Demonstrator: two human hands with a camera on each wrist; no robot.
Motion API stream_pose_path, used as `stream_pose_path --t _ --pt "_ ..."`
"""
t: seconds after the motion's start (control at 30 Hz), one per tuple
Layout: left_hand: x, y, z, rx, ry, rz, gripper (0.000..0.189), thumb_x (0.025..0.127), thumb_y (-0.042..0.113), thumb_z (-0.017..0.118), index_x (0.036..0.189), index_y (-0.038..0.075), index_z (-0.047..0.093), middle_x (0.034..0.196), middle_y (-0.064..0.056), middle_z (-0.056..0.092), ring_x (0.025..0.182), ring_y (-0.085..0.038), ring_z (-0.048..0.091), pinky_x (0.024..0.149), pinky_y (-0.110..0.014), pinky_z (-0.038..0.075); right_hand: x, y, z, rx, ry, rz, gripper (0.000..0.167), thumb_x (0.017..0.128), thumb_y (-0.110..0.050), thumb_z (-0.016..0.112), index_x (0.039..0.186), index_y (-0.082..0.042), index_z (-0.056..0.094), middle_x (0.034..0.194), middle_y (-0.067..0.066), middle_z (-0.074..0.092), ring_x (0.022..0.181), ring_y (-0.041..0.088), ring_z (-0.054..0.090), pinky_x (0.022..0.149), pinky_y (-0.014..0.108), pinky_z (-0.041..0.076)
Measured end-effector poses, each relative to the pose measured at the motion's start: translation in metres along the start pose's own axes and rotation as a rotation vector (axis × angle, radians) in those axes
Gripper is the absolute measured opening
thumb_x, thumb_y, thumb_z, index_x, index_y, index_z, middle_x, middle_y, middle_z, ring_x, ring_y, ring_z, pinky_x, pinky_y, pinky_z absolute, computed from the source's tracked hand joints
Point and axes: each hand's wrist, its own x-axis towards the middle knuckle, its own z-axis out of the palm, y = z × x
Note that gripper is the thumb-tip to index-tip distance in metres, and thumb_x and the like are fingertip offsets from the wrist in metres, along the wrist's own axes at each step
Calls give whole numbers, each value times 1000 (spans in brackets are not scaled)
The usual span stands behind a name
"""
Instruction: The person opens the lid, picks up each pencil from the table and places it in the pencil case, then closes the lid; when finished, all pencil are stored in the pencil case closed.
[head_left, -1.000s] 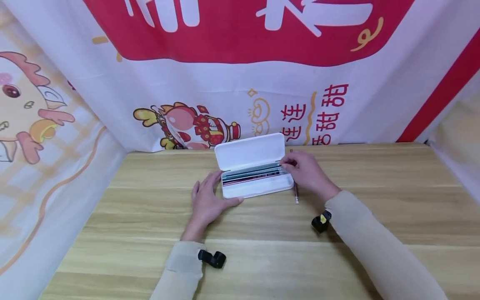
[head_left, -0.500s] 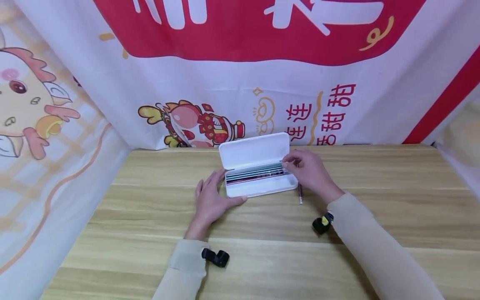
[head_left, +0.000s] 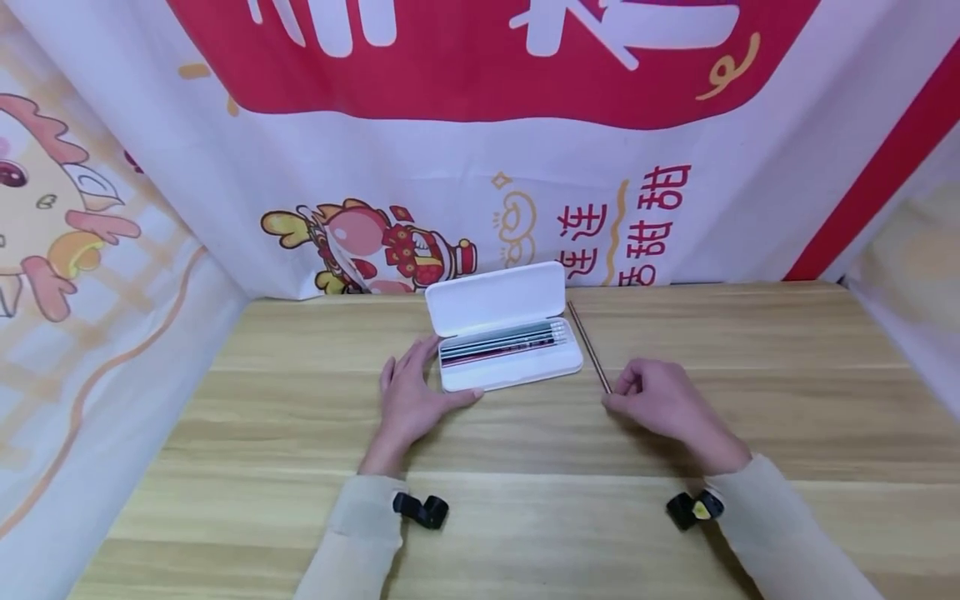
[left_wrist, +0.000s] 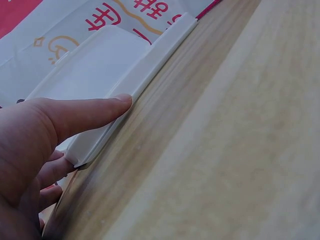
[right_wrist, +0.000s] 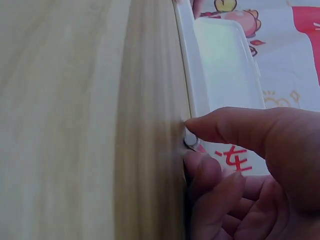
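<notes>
A white pencil case (head_left: 517, 367) lies open on the table, its lid (head_left: 497, 300) tilted back. Inside, several pencils (head_left: 498, 346) lie side by side along the back, dark green and red ones, with white ends at the right. My left hand (head_left: 412, 404) holds the case's left end; the thumb (left_wrist: 100, 112) lies along its front wall and the fingers go round the left end. Right of the case, a single pencil (head_left: 588, 342) points away from me on the table. Its near, white end (right_wrist: 190, 138) sits between the thumb and forefinger of my right hand (head_left: 660, 400), which pinches it.
A wood-grain table (head_left: 525, 525) carries all of this. Behind it hangs a printed cloth (head_left: 450, 158) in red and white, close to the lid. Another printed cloth (head_left: 97, 367) borders the left side.
My right hand has left the pencils' white ends at the case's right side and moved right and nearer, to the loose pencil's near end. The left hand stays on the case.
</notes>
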Motion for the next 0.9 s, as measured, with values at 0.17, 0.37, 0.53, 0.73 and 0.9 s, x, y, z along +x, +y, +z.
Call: stream_pose_path --t 0.17,0.37,0.53,0.73,0.9 --pt "-2 -1 2 -3 -2 -7 108 74 49 98 163 22 44 168 -5 50 163 -33 32 138 -55 -3 -8 13 -7 13 -19 68 20 96 -22 75 102 -4 70 85 9 69 70 20 61 58 32 52" --pt "-1 -1 1 2 2 -1 108 74 48 98 163 21 44 168 -6 50 163 -34 32 138 -56 -3 -11 15 -10 -56 24 61 22 98 -24 74 105 -4 69 88 9 68 73 21 58 61 31 50" --pt "-2 -2 2 2 -3 -2 107 75 49 97 164 22 43 168 -5 50 163 -33 31 138 -55 -4 -12 13 -12 -87 2 33 20 99 -22 71 106 -3 70 88 9 68 73 21 57 60 30 49" --pt "-1 -2 3 7 -2 4 108 75 51 96 164 24 42 169 -4 49 165 -33 28 138 -56 -4 -10 15 -13 -80 -14 36 21 100 -23 69 105 -3 70 86 8 68 72 21 57 61 30 50" --pt "1 -2 3 14 -4 -1 109 75 52 96 165 24 41 169 -4 48 166 -32 27 138 -55 -4 -7 15 -13 -90 -8 30 21 100 -25 70 104 -4 71 86 9 68 72 21 57 61 30 49"
